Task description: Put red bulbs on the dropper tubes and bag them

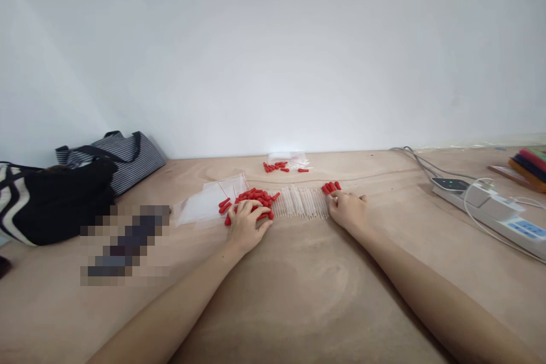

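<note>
My left hand point(247, 222) rests on a pile of small red caps point(253, 198), with its fingers curled over the caps. My right hand point(347, 209) lies at the right end of a row of clear plastic tubes point(301, 203), fingers bent and touching a few red caps point(331, 186) there. Whether either hand pinches a cap is hidden by the fingers. Clear zip bags point(209, 200) lie just left of the pile. Farther back, more red caps point(277, 166) sit by another clear bag point(289, 158).
The wooden table point(298, 296) meets a white wall. A striped bag point(123, 156) and a black bag point(55, 199) stand at the left. At the right lie a white power strip point(495, 207) with cables and a stack of coloured books point(526, 166).
</note>
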